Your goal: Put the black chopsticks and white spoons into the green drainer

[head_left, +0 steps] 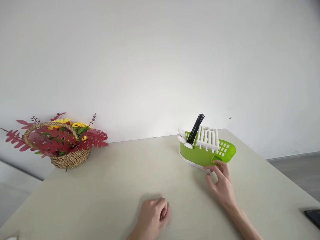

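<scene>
A green cutlery caddy (pixel 197 155) with a white base (pixel 191 163) stands at the right back of the table. In it are black chopsticks (pixel 195 129) leaning to the right and several white spoons (pixel 182 139). A white slatted rack with small hooks (pixel 208 138) sits on top, and a perforated green tray (pixel 226 150) juts out on the right. My right hand (pixel 221 185) is at the caddy's front right corner, fingers apart and bent; whether the fingertips touch it, I cannot tell. My left hand (pixel 154 215) rests on the table, curled into a loose fist, with nothing visible in it.
A wicker basket (pixel 71 160) of red leaves and yellow flowers stands at the left back. A dark, phone-like object (pixel 313 216) lies at the right edge of the pale table (pixel 120 186). Behind rises a white wall (pixel 150 66).
</scene>
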Demonstrator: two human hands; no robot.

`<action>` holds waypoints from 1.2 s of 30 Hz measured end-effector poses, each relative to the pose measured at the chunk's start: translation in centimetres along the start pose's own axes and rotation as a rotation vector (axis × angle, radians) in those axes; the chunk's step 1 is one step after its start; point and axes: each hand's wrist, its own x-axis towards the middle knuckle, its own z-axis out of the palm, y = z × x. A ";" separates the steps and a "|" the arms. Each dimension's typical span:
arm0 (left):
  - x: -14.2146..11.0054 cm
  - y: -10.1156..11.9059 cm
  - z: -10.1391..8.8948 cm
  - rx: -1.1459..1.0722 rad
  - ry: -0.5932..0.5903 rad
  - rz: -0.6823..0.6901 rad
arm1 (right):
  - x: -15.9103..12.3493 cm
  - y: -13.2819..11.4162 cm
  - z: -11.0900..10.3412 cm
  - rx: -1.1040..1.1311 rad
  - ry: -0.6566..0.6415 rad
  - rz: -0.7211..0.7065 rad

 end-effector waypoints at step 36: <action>-0.1 -0.4 0.0 0.116 -0.007 0.014 | -3.1 -6.0 1.7 0.366 -0.414 -0.397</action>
